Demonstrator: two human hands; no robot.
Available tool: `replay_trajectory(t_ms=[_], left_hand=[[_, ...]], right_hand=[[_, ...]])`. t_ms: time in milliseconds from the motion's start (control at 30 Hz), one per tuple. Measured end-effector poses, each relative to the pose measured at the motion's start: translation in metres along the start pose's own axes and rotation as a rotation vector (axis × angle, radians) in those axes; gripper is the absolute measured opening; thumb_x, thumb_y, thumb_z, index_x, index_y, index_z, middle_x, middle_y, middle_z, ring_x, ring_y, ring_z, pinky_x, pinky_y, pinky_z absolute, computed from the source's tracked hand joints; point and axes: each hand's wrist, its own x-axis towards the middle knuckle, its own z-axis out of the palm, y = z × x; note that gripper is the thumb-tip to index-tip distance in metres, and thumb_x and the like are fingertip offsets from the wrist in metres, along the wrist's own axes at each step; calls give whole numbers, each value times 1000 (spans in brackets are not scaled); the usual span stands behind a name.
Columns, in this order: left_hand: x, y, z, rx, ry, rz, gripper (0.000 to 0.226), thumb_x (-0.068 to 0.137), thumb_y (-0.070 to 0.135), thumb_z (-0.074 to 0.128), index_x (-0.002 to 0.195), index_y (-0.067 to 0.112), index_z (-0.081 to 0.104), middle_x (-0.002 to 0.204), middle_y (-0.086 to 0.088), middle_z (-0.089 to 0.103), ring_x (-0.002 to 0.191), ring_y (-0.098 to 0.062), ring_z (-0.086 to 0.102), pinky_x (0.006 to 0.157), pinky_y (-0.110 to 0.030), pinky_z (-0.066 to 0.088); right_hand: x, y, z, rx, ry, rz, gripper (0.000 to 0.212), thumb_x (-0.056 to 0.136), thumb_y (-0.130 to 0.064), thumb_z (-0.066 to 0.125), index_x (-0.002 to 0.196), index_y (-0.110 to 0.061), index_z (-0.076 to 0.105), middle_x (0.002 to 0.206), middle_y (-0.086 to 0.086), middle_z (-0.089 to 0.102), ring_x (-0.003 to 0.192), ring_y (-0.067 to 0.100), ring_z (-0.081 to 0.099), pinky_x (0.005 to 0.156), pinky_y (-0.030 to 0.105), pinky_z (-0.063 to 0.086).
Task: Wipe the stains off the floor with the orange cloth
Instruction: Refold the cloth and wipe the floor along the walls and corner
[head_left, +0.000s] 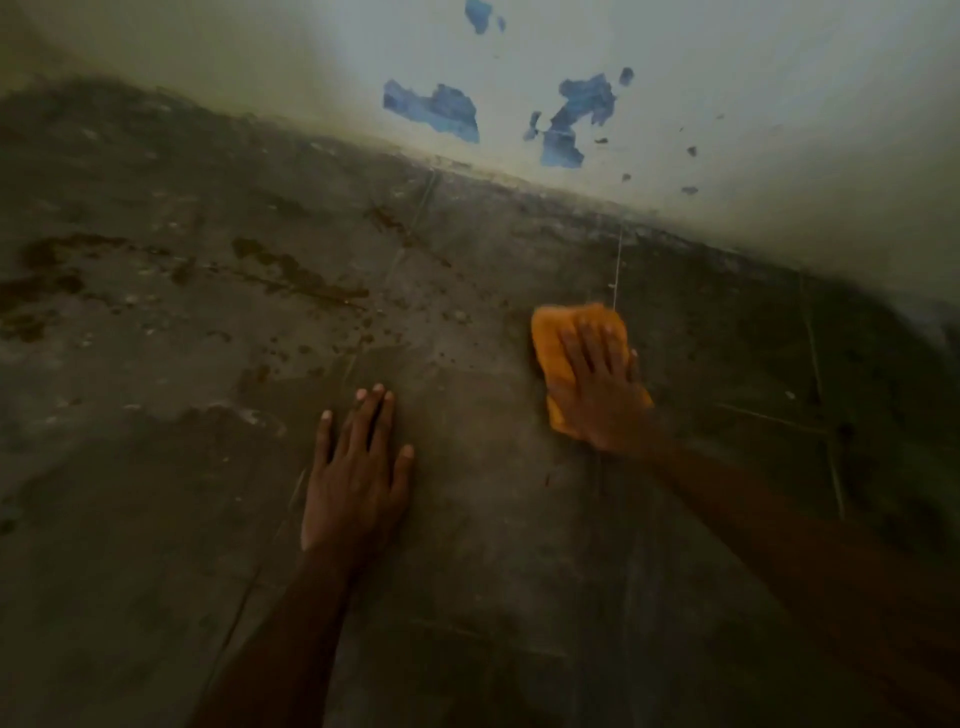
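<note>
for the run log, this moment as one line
right hand: pressing orange cloth flat on floor | left hand: flat on floor | stains: unwiped, left side

Orange cloth (558, 358), grey floor (467, 571) with brown stains (296, 275), blue-patched pale wall (727, 104).

The dark floor (493, 597) bears brown stains (301, 275) beyond and left of the flat left hand (353, 499), and the orange cloth (550, 343) under the right hand (597, 395).
</note>
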Motion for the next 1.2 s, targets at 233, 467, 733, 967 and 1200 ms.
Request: replay_trajectory(t_ms=[233,467,733,967,1200], left_hand=[[1,0,-2,-5,-3,-18,64,97,46,28,154,19,20,162,1,20,151,-12,10,122,-46,11],[2,3,-5,10,-24,-23,64,99,47,29,155,19,15,163,3,16,151,-10,7,121,-46,15],[2,3,-6,-11,-28,-42,63,100,49,24,156,23,10,164,8,9,150,-6,2,122,-42,10],[3,6,-11,-45,-57,-46,65,98,48,33,155,23,14,163,8,14,150,-7,6,121,-42,14],[2,5,-11,-55,-62,-57,65,99,51,27,156,25,8,163,9,10,150,-5,1,122,-41,11]], right_hand=[[59,-55,2,-105,49,-107,81,90,-61,18,158,-18,15,166,11,10,152,40,6,115,69,12],[83,-34,-4,-66,-21,-340,78,87,-73,12,156,-36,11,167,-7,4,154,27,-2,118,63,12],[47,-95,3,-68,16,-496,68,99,-52,23,159,-22,11,167,9,6,152,36,-6,116,67,10],[155,-34,5,-121,53,-460,66,100,-55,26,158,-25,14,166,9,1,152,39,-3,116,66,11],[149,-121,-2,-20,-22,-427,67,100,-55,14,159,-24,5,167,8,4,152,39,-2,114,67,15]])
